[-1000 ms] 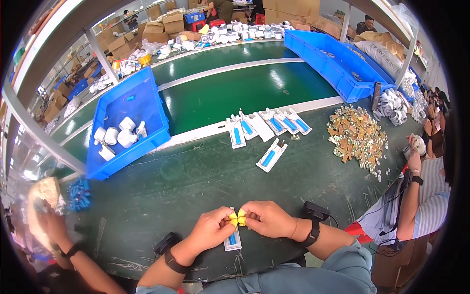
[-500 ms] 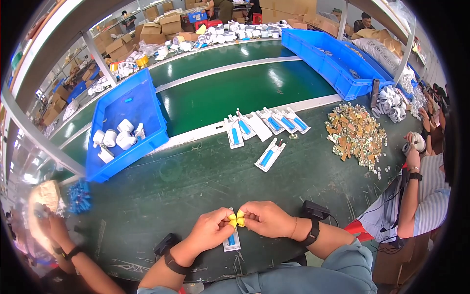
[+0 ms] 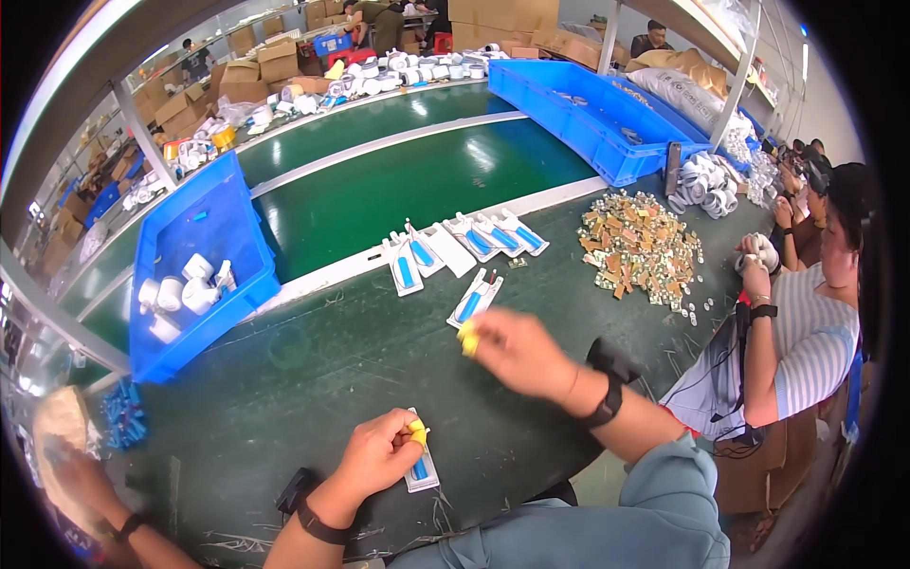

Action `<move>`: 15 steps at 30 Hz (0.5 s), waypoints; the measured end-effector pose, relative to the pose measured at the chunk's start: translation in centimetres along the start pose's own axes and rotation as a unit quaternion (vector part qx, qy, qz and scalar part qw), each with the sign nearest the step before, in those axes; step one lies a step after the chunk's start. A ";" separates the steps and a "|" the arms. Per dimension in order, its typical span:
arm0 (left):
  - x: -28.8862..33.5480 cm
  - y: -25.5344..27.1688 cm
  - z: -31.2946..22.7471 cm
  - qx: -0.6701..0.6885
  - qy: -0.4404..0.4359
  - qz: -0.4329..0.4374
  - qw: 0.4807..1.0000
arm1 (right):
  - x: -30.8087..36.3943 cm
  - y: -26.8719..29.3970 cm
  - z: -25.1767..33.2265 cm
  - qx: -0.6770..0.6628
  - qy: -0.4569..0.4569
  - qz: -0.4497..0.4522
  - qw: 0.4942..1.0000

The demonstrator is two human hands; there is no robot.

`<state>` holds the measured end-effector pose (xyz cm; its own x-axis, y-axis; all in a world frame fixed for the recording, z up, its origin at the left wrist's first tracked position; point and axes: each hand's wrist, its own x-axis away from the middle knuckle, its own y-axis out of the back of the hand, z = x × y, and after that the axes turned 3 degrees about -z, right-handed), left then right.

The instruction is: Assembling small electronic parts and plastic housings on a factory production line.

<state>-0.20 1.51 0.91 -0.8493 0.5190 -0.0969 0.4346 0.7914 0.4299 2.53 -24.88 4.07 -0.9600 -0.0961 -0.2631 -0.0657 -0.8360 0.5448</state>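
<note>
Bright, even light filled the room, coming apparently from above, and the green belt (image 3: 370,204) threw back white glare at twelve o'clock, with paler streaks near ten. The tabletop (image 3: 313,398) looked darker and mostly matt. Toward nine o'clock the edge was hazy, and a co-worker's hand (image 3: 76,465) at eight was smeared. The right hand (image 3: 517,353), near four, was slightly soft; the left hand (image 3: 377,452), at seven, looked sharper. Fisheye distortion bowed the shelf rail (image 3: 59,299) at nine, and black closed in around the rim.
</note>
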 end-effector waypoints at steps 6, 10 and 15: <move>-0.4 -0.2 -0.1 -0.001 -0.022 0.008 1.000 | -7.0 1.7 -5.8 0.287 0.003 -0.129 0.949; -0.2 0.0 0.0 -0.006 -0.022 0.017 1.000 | -10.5 -2.0 -5.8 0.438 -0.086 -0.089 0.890; -0.1 0.1 0.1 -0.002 -0.017 0.017 1.000 | -10.3 -3.8 -5.6 0.442 -0.078 -0.141 0.882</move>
<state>-0.04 1.55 0.83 -0.8232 0.5564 -0.1128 0.4621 0.7721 0.4363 14.24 -23.79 0.25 -0.8928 0.1822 -0.4120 -0.4283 -0.0600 0.9016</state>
